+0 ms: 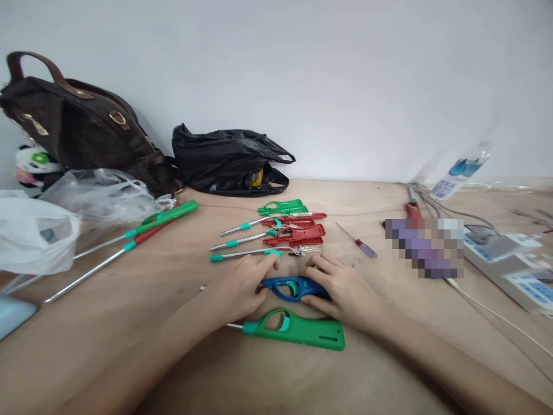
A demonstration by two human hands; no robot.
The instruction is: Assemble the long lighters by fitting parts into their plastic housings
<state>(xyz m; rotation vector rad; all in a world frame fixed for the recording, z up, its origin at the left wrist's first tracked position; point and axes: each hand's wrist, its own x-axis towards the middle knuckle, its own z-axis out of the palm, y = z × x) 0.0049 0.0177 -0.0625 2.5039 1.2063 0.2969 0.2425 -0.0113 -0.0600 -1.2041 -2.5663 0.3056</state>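
A blue long-neck lighter handle lies on the brown table between my two hands. My left hand covers its left end and my right hand grips its right end. Just in front of it lies a green lighter, touched by neither hand. Behind my fingers lie several red and green lighter halves with metal tubes, some opened up.
Two long lighters lie at the left beside clear plastic bags. A brown handbag and a black plastic bag stand by the wall. A small screwdriver, a power strip with cables and a bottle are at the right.
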